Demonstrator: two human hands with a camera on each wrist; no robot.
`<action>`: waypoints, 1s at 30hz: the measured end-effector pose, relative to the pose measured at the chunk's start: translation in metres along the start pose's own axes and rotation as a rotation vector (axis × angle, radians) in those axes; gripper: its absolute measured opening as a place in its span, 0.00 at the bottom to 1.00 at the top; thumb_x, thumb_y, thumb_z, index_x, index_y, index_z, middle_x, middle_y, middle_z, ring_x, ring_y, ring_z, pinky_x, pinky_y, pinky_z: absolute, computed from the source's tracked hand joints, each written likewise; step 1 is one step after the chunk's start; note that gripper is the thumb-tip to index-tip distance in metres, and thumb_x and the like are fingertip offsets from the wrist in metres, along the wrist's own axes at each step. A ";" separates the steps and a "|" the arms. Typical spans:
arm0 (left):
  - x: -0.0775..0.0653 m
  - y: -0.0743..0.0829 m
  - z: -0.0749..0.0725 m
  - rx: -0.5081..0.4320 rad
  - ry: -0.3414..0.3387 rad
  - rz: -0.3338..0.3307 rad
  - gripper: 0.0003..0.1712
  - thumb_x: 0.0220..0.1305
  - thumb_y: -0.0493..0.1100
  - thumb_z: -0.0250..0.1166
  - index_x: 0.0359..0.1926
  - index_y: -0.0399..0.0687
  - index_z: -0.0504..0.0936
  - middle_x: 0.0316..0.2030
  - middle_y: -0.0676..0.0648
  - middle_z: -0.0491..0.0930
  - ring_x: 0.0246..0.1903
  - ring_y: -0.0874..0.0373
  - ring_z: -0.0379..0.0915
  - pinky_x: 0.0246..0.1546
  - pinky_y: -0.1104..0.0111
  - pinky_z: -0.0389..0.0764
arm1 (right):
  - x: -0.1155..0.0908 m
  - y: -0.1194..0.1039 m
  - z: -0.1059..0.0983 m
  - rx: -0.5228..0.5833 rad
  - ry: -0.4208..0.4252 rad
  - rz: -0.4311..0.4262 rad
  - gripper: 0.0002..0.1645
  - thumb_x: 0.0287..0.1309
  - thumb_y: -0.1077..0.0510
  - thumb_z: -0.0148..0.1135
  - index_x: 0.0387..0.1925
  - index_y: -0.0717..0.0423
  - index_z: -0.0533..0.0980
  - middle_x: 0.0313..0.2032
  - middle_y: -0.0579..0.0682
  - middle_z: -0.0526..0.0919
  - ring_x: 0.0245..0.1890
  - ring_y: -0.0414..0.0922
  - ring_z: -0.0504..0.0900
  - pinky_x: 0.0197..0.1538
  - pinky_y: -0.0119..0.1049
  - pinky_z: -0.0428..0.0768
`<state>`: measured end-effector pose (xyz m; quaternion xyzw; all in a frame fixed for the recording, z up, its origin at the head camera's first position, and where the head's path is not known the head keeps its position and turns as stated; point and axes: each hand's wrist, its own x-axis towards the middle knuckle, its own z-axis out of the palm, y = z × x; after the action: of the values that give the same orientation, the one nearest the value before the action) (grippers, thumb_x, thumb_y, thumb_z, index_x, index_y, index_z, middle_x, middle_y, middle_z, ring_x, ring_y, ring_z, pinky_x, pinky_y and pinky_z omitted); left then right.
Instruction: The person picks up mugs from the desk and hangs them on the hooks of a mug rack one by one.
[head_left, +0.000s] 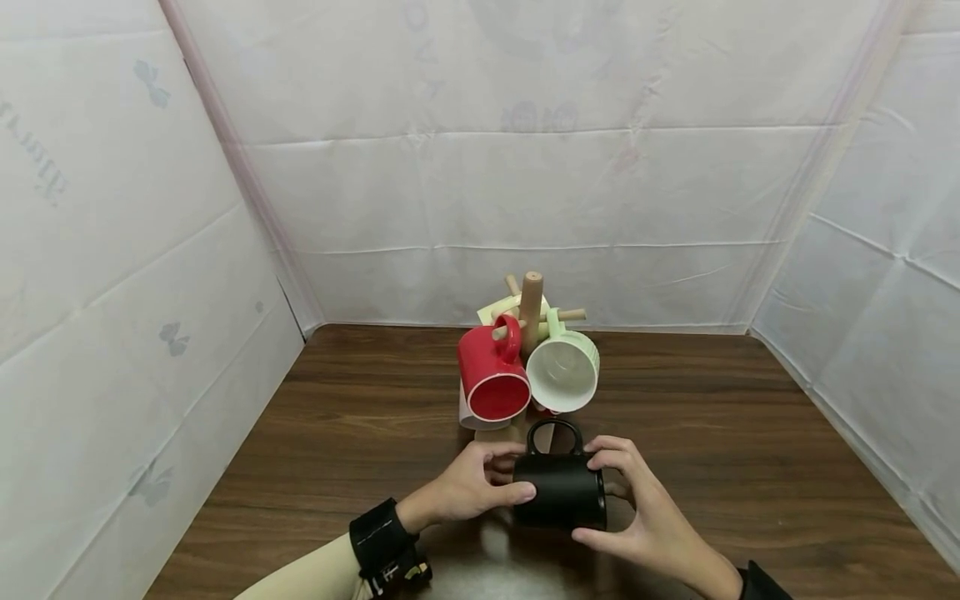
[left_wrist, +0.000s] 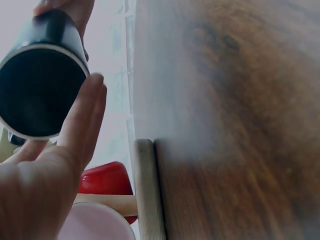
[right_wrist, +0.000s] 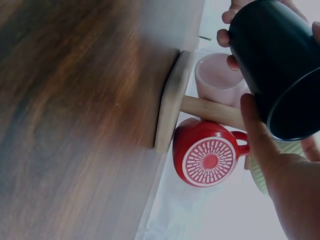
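Both hands hold a black mug turned on its side, its handle pointing away toward the mug rack. My left hand grips the left end, thumb over the near side and fingers on the far side. At the other end, the right hand spans the mug with its thumb low and fingertips near the top edge. In the left wrist view, a pale ring edges the dark end of the mug. The right wrist view shows it above the table, in front of the rack's mugs.
A wooden mug rack stands just beyond the hands on the brown table. Hanging on it are a red mug, a light green mug, a pale pink mug and another red mug lower down. White sheeting encloses the table.
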<state>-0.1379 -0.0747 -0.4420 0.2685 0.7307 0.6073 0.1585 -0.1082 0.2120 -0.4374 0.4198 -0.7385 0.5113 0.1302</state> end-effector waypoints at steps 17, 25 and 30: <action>-0.007 -0.004 0.002 -0.030 0.116 -0.007 0.33 0.61 0.42 0.76 0.64 0.37 0.77 0.47 0.41 0.84 0.43 0.55 0.85 0.39 0.63 0.88 | 0.003 0.016 -0.005 -0.150 -0.075 0.116 0.46 0.48 0.55 0.84 0.67 0.55 0.71 0.62 0.50 0.77 0.61 0.40 0.77 0.52 0.35 0.83; -0.007 -0.003 0.003 -0.005 0.193 0.035 0.34 0.60 0.41 0.77 0.65 0.36 0.76 0.55 0.39 0.81 0.44 0.55 0.85 0.40 0.63 0.87 | 0.010 0.017 -0.005 -0.117 -0.099 0.163 0.46 0.52 0.55 0.81 0.70 0.51 0.69 0.66 0.50 0.74 0.64 0.39 0.74 0.51 0.45 0.85; -0.004 -0.002 0.004 -0.007 0.230 0.070 0.32 0.58 0.39 0.78 0.63 0.39 0.79 0.53 0.41 0.82 0.46 0.55 0.84 0.41 0.62 0.87 | 0.015 0.019 -0.008 -0.043 -0.109 0.182 0.44 0.54 0.58 0.80 0.70 0.55 0.68 0.66 0.57 0.73 0.65 0.40 0.74 0.53 0.41 0.85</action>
<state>-0.1329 -0.0744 -0.4448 0.2220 0.7321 0.6418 0.0532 -0.1336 0.2134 -0.4368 0.3752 -0.7905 0.4813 0.0520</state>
